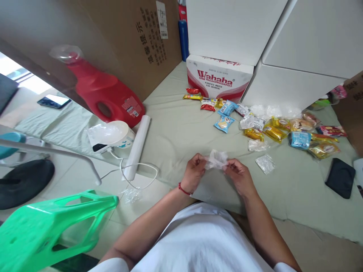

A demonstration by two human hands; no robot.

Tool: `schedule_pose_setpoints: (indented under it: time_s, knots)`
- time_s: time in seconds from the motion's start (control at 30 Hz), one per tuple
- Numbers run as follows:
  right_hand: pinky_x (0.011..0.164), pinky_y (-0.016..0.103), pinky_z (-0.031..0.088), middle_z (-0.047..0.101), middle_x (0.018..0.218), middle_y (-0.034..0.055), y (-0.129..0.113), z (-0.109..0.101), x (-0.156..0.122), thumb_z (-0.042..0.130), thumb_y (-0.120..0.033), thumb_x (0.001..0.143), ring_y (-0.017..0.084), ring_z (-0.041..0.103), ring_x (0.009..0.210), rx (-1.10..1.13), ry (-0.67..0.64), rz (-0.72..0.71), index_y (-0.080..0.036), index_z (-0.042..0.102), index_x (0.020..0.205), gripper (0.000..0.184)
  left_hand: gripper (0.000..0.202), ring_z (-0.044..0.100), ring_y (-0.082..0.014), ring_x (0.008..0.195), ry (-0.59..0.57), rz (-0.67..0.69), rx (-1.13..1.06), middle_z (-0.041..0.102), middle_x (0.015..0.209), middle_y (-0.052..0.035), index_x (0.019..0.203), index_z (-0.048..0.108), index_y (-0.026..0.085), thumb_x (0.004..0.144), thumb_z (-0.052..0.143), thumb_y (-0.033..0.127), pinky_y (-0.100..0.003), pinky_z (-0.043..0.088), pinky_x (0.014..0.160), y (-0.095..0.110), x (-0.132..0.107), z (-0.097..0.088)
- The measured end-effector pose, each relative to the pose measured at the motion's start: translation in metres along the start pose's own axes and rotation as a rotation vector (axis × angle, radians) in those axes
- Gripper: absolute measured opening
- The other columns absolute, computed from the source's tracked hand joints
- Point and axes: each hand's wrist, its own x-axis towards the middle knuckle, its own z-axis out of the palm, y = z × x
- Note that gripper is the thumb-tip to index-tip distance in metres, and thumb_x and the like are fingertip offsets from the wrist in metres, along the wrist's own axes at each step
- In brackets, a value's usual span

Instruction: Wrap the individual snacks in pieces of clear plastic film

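Both hands meet over the pale green sheet (176,136), pinching a small crumpled clear plastic bag (216,159) between them. My left hand (194,172), with a red string at the wrist, grips the bag's left edge with closed fingers. On the bag's right edge, my right hand (238,174) is closed as well. Beyond the hands lies a scatter of wrapped snacks (272,130) in yellow, blue and red packets. Two more clear bags (265,163) lie flat just right of the hands.
A Wahaha water carton (219,79) and white boxes (306,45) stand at the back. At left are a red detergent jug (104,94), a white roll (138,145), a white device with cable (112,136), a green plastic stool (51,223) and a phone (53,101). A black pouch (339,177) lies at right.
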Motion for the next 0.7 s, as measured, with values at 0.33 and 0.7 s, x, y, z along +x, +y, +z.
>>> schedule_pose_setpoints:
  time_s: [0.33, 0.7]
  knots:
    - [0.062, 0.026, 0.047, 0.054, 0.073, -0.0038, -0.012, -0.005, -0.002, 0.093, -0.042, 0.070, 0.010, 0.049, 0.064, 0.429, -0.026, 0.156, -0.023, 0.065, 0.085, 0.037, 0.048, 0.063, -0.0168, 0.092, -0.038, 0.136, 0.041, 0.061, 0.119, -0.0062, 0.104, 0.056, 0.023, 0.061, 0.078, 0.025, -0.029, 0.053, 0.074, -0.002, 0.005, -0.010]
    - [0.063, 0.027, 0.045, 0.055, 0.071, -0.0033, -0.003, -0.012, -0.001, 0.092, -0.046, 0.067, 0.012, 0.049, 0.063, 0.341, 0.023, 0.190, -0.023, 0.065, 0.084, 0.040, 0.026, 0.042, -0.0084, 0.056, -0.048, 0.162, 0.080, 0.049, 0.065, 0.0070, 0.086, 0.056, 0.022, 0.083, 0.068, 0.045, -0.022, 0.036, 0.055, 0.000, 0.003, -0.003]
